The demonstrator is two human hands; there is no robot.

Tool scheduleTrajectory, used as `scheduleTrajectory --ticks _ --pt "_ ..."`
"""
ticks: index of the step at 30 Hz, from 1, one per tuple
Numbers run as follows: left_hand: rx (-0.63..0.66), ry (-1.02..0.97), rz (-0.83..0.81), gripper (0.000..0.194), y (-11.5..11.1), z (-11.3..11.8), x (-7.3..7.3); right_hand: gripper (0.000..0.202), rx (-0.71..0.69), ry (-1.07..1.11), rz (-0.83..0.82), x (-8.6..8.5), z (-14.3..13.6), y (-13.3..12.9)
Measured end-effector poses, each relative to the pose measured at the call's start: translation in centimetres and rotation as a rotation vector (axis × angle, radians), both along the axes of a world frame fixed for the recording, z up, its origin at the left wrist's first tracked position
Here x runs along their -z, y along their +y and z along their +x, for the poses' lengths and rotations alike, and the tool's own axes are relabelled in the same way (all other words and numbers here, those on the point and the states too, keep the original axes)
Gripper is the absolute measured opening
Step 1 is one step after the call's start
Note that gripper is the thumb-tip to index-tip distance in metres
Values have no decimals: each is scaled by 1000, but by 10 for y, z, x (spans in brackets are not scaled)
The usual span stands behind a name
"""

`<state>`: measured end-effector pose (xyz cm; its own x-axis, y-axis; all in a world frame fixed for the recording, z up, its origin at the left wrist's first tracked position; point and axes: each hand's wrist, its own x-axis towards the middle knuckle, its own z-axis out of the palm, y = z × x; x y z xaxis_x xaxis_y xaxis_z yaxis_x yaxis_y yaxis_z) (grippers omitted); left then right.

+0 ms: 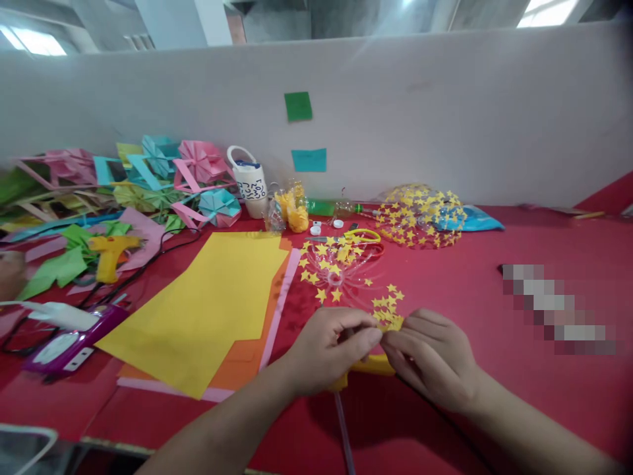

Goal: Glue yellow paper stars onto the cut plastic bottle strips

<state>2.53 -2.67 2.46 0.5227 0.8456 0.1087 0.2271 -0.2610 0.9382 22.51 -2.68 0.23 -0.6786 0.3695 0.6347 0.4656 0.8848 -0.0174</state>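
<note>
My left hand (pixel 336 346) and my right hand (pixel 435 356) meet over the red table, fingertips pinched close together. Whatever lies between their fingertips is too small to make out. Beneath them sits a yellow glue gun (pixel 373 365), partly hidden, with a clear glue stick (pixel 345 432) sticking out toward me. Just beyond the fingers lies a loose cluster of yellow paper stars (pixel 388 305). Farther off, a clear plastic piece cut into curved strips (pixel 335 278) carries several yellow stars. Yellow-handled scissors (pixel 363 235) rest behind it.
Yellow paper sheets (pixel 222 290) lie left over orange and pink ones. A purple power strip (pixel 74 340), another glue gun (pixel 109 254) and folded paper flowers (pixel 202 161) are farther left. A star-covered plastic piece (pixel 420 214) stands behind. Another person's hand (pixel 10 274) shows at the left edge.
</note>
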Motion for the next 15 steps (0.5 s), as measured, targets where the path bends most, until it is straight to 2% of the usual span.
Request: scheduleTrajectory --ticks 3,5,7,9,12,15 --pt "-26 -111 -191 18 0 -1 -3 30 -17 -34 23 3 1 1" --pt "-36 -143 -218 15 1 -2 -3 36 -6 -28 36 2 1 1" --pt "-65 -165 -168 15 5 -5 -4 38 -4 -6 27 1 -1 0" --pt "-151 -193 -78 16 10 -12 -4 30 6 -30 -51 1 -6 -1" --pt "-379 -274 60 16 23 -28 -5 20 67 -190 -276 4 -17 -3" --pt "-565 -338 147 16 36 -42 -3 32 153 -337 -422 11 -28 -4"
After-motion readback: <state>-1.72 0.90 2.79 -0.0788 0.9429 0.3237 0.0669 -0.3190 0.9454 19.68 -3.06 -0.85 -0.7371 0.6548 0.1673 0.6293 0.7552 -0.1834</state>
